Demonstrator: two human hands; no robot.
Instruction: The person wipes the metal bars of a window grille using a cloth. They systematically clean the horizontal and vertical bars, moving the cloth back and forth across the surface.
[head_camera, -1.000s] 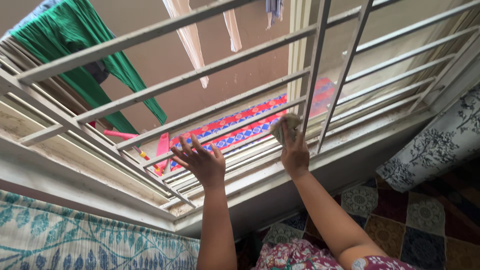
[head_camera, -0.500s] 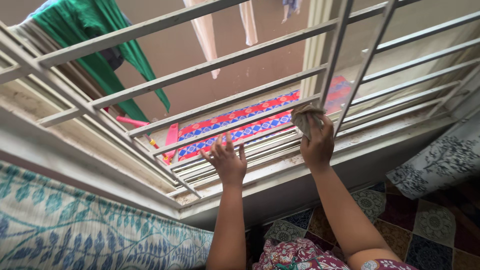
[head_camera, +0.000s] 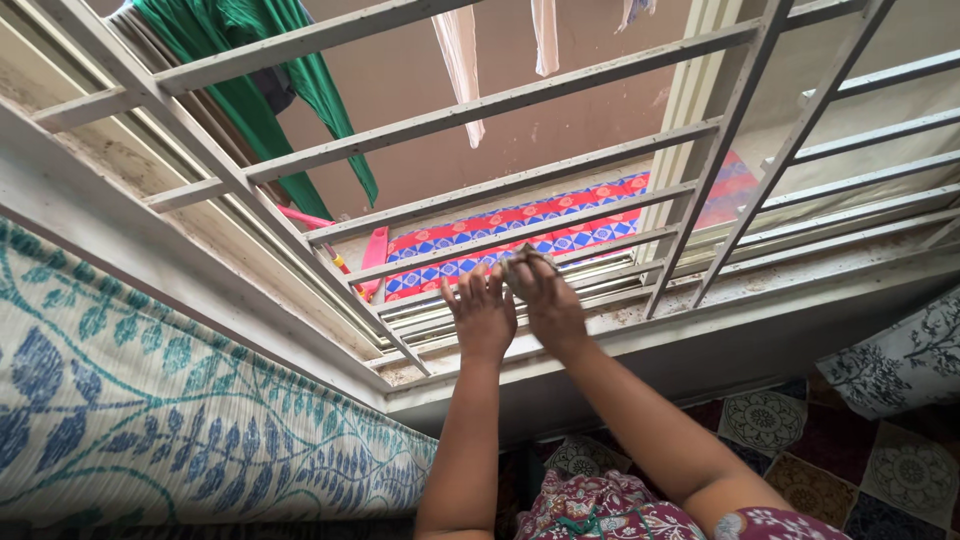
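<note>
Far left, green cloth (head_camera: 300, 90) hangs outside the white window grille (head_camera: 520, 95). Left hand (head_camera: 482, 315) open, fingers spread flat against the low bars, holding nothing. Just right, touching it, right hand (head_camera: 545, 300) closed around a crumpled beige rag (head_camera: 520, 265), pressed to the lower bar. Red-blue mat (head_camera: 520, 230) beyond.
</note>
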